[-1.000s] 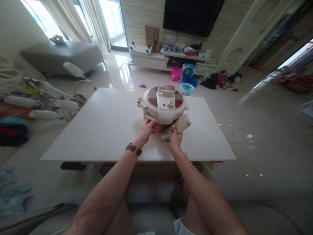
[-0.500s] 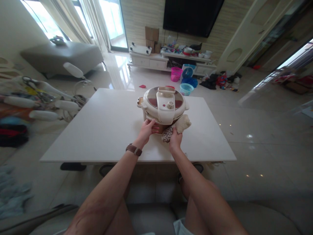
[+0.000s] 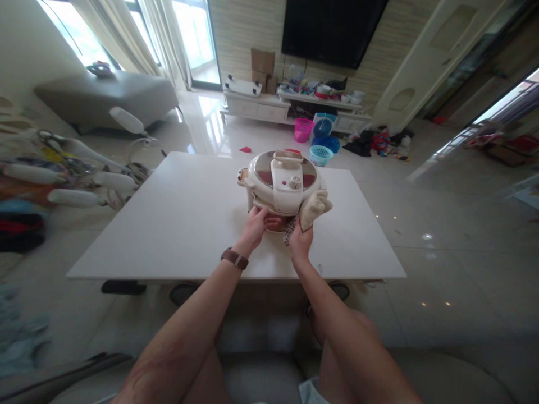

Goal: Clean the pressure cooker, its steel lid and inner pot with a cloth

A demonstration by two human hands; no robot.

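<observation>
A white worktop (image 3: 177,224) stands in a living room, with a tiled floor (image 3: 442,224) around it. A pressure cooker (image 3: 283,182) sits near the worktop's middle, lid on. The cooker's front wall is steadied by the left hand (image 3: 256,224), fingers curled against it. A cloth (image 3: 314,206) is gripped in the closed right hand (image 3: 300,242) and pressed to the cooker's right side, apparently for wiping. Both forearms are extended forward.
</observation>
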